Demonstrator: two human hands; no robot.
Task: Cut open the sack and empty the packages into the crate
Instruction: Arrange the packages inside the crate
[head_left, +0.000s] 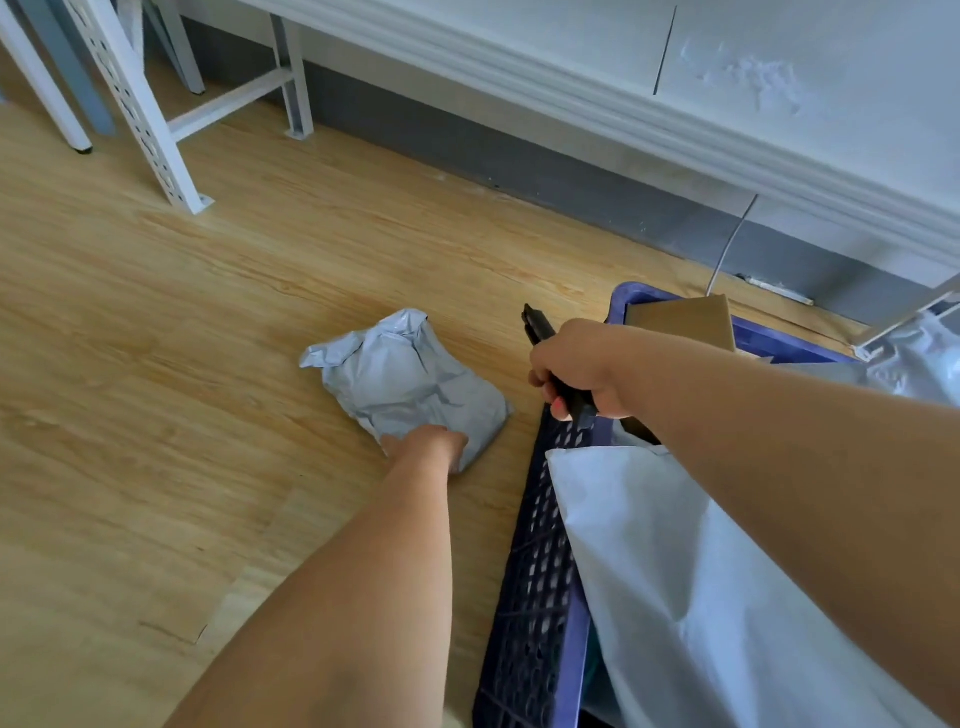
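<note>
A crumpled grey plastic package lies on the wooden floor left of the blue crate. My left hand reaches down and grips the package's near edge. My right hand hovers over the crate's left rim and holds a black utility knife, its tip pointing away from me. A large white sack drapes over the crate under my right forearm. A brown cardboard package sits at the crate's far end.
White metal shelf legs stand at the far left. A grey baseboard and white wall run along the back. Another crinkled plastic bag lies at the right edge. Bare wooden floor stretches to the left.
</note>
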